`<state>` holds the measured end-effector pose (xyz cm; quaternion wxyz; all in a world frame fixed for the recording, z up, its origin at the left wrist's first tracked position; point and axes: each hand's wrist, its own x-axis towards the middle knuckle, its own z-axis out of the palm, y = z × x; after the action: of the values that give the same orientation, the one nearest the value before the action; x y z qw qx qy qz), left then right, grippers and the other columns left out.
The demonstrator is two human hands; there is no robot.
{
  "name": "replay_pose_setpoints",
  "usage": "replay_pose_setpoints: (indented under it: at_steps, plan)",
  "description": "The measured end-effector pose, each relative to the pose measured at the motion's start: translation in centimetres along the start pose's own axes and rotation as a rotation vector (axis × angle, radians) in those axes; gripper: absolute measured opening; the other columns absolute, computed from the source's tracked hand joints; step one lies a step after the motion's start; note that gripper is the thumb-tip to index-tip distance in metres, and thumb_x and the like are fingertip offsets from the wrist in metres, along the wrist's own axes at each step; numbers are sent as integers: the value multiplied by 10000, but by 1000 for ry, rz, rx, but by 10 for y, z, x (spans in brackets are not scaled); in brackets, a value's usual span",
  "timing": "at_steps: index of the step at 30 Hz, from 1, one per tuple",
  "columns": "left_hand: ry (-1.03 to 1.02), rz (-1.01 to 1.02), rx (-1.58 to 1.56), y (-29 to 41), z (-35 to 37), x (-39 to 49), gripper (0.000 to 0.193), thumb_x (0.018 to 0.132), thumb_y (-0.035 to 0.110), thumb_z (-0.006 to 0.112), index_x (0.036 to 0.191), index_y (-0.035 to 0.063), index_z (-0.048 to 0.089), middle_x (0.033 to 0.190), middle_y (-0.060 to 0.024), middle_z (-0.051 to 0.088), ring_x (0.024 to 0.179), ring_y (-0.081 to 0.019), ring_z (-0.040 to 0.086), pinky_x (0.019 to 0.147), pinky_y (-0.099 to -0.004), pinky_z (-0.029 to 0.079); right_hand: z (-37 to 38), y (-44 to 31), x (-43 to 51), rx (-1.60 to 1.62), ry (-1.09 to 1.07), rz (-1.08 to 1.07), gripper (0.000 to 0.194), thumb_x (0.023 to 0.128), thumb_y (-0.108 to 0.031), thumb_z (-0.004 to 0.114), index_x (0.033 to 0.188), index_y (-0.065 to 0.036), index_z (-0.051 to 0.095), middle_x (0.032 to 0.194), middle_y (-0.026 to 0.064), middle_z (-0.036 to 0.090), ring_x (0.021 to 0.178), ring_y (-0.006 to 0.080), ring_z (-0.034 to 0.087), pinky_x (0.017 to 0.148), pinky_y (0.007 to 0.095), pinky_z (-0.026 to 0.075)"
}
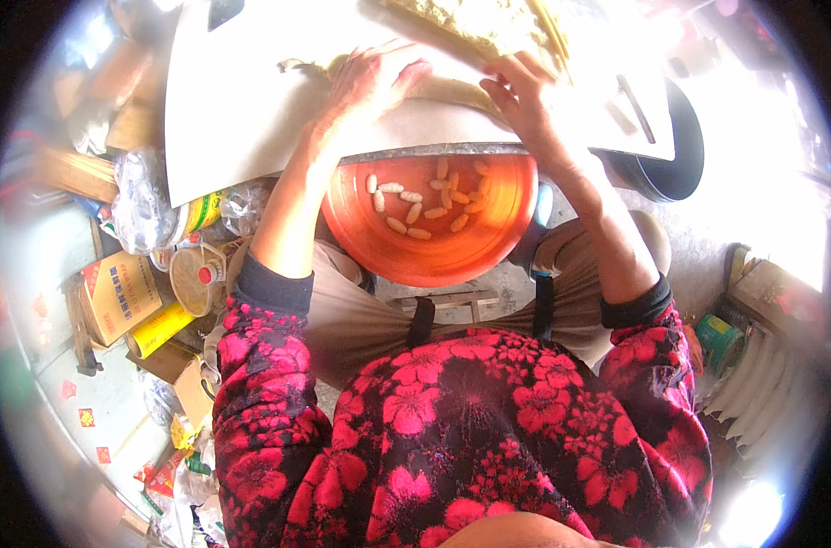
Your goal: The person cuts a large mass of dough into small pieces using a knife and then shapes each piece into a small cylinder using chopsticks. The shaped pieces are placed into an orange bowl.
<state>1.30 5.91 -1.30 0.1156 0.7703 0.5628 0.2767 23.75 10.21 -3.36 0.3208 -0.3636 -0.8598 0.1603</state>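
On the white board [244,116] before me lies a long, pale, dough-like strip [456,92], washed out by glare. My left hand [378,79] is over its left part, fingers bent, thumb pointing right. At its right end, my right hand [525,85] has curled fingers and the thumb beneath them. Glare hides whether either hand grips the strip. Beyond the hands is a crumbly, yellowish mass [480,24], with thin sticks [551,31] along its right side. Below the board's near edge, an orange-red basin [381,240] between my knees holds several small, pale, oblong pieces [411,196].
A thin dark tool [636,109] lies on the board's right side. A dark round pan [689,144] sits partly under that corner. To the left are a clear plastic jug [189,277], a cardboard box [121,294], a yellow cylinder [161,329] and plastic bags [141,205].
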Motion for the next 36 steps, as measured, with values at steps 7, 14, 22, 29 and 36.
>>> replay_pose_setpoints:
  at_steps: [7, 14, 22, 29, 36]
  plan:
    - [43, 30, -56, 0, 1, 0, 148, 861, 187, 586, 938, 77, 648, 902, -99, 655, 814, -307, 614, 766, -393, 464, 11, -12, 17, -1, -98, 34, 149, 825, -219, 614, 899, -102, 668, 835, 93, 653, 721, 246, 640, 653, 336, 497]
    - [-17, 93, 27, 5, -1, -3, 178, 811, 196, 634, 954, 90, 638, 956, -89, 644, 897, -283, 606, 834, -405, 441, 26, -3, 17, -45, -103, -17, 97, 879, -107, 585, 870, -25, 637, 796, 82, 619, 677, 176, 612, 626, 271, 502]
    - [-43, 60, 31, 3, 6, -6, 251, 790, 201, 650, 1014, 112, 581, 1054, -64, 590, 969, -279, 573, 882, -407, 414, 3, 36, 9, 446, 59, 87, 119, 953, -121, 476, 929, -27, 546, 721, 57, 561, 611, 117, 549, 548, 234, 471]
    - [41, 79, 102, -5, 17, -9, 325, 808, 210, 630, 1089, 75, 536, 1094, -115, 559, 1022, -282, 548, 907, -423, 401, -136, 49, -62, -409, -47, 323, 125, 917, -143, 519, 941, -51, 600, 717, 24, 546, 617, 116, 530, 543, 238, 460]
    - [7, 187, 202, 6, 20, -28, 325, 783, 110, 608, 1097, 44, 557, 1149, -155, 531, 1076, -342, 510, 956, -427, 404, -188, 123, -273, -81, -237, 866, 339, 874, -120, 540, 1192, -5, 565, 1073, 159, 653, 995, 242, 606, 878, 354, 455]
